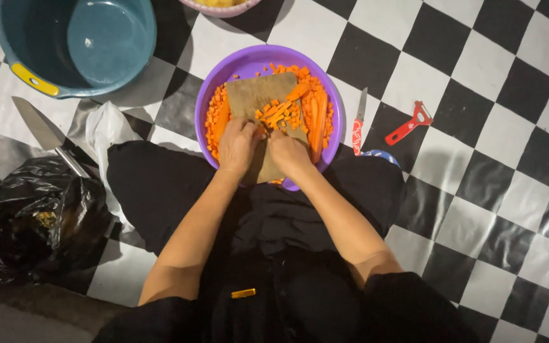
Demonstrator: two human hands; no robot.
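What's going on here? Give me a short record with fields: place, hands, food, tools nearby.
place: checkered floor, person seated
left hand: on carrot sticks on the board
right hand: beside it on the board; whether it holds a knife is hidden
food: diced carrots in purple bowl
tools nearby: small knife, red peeler, large knife
other: blue tub, black bag

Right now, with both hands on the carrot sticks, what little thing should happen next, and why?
Probably the next chop: the left hand and right hand meet over orange carrot sticks on the brown cutting board, which rests across the purple bowl, and uncut sticks remain there. I can't make out a blade in either hand.
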